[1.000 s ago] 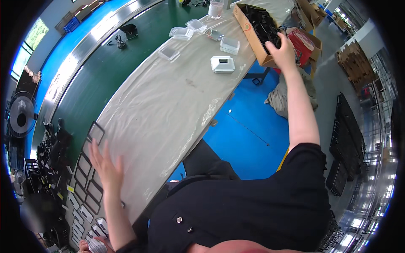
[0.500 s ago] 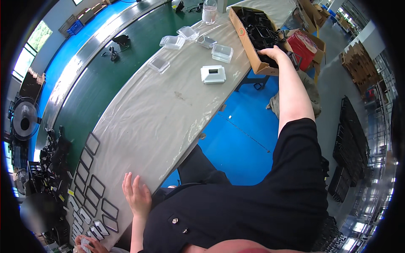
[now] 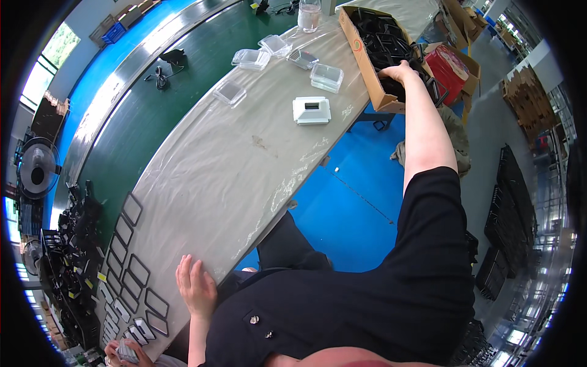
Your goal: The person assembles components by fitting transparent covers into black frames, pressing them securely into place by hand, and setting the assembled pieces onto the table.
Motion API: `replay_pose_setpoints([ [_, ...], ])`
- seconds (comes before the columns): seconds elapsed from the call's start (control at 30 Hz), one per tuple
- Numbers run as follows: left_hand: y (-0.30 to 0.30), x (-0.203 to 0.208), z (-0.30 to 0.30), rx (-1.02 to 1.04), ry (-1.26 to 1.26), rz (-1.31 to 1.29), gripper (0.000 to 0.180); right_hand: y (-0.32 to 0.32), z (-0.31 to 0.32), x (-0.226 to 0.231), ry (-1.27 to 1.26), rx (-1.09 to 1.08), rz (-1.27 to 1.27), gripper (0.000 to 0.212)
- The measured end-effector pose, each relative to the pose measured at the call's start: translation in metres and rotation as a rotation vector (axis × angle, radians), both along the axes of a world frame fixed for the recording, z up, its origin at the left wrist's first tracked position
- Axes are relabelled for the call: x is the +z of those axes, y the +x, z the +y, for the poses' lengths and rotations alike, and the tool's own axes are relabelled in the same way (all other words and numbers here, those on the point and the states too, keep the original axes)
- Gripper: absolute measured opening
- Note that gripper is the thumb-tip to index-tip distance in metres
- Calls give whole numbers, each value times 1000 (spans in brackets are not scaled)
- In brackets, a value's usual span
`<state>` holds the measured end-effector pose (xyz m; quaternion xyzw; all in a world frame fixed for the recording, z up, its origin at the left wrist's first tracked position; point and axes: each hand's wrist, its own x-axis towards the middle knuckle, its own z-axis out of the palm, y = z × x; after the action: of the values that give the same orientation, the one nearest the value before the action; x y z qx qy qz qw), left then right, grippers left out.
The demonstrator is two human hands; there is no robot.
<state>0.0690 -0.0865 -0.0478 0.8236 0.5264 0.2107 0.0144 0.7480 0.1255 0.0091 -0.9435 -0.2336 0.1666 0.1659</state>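
Where the grey, plastic-covered table reaches its far right part, a long, open brown cardboard box holds a dense heap of black plastic frame-like parts. Beside it, a second brown cardboard box contains a bright red package.

The long box's main axis runs away from the person, its far end leaning left. The black parts inside lie jumbled at many angles, with no shared direction, and a few jut past the box's right side next to the wrist.

The right arm stretches forward, almost straight, from a black short sleeve; the right hand dips into the near end of that box. Its fingers are partly hidden among the parts, so whether they grip one cannot be told. The left hand is at the table's near edge, back up, fingers extended and loosely together, with nothing visible in it.

Left of the box sit a white, stepped plastic housing with a dark slot and several clear, shallow plastic trays. Thin black rectangular frames lie in slanting rows at the table's lower left.
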Motion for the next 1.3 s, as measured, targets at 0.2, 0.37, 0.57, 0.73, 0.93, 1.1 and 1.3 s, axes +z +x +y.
replay_pose_setpoints([
  [0.2,1,0,0,0,-3,5,33,33,17,-24,16,4,94,138],
  [0.37,-4,-5,-1,12,-11,23,34,35,14,-18,139,67,149,140],
  [0.57,-3,-4,-1,15,-14,26,35,31,18,-19,200,61,117,142],
  [0.73,-4,-6,0,8,-10,26,35,15,12,-4,93,62,-100,145],
  [0.93,-6,-6,0,7,-10,28,36,37,19,-16,198,343,-89,150],
  [1.1,-8,-7,0,2,-6,28,37,43,30,-7,155,301,86,134],
  [1.3,-6,-7,1,1,-10,31,37,39,38,-3,53,244,84,130],
])
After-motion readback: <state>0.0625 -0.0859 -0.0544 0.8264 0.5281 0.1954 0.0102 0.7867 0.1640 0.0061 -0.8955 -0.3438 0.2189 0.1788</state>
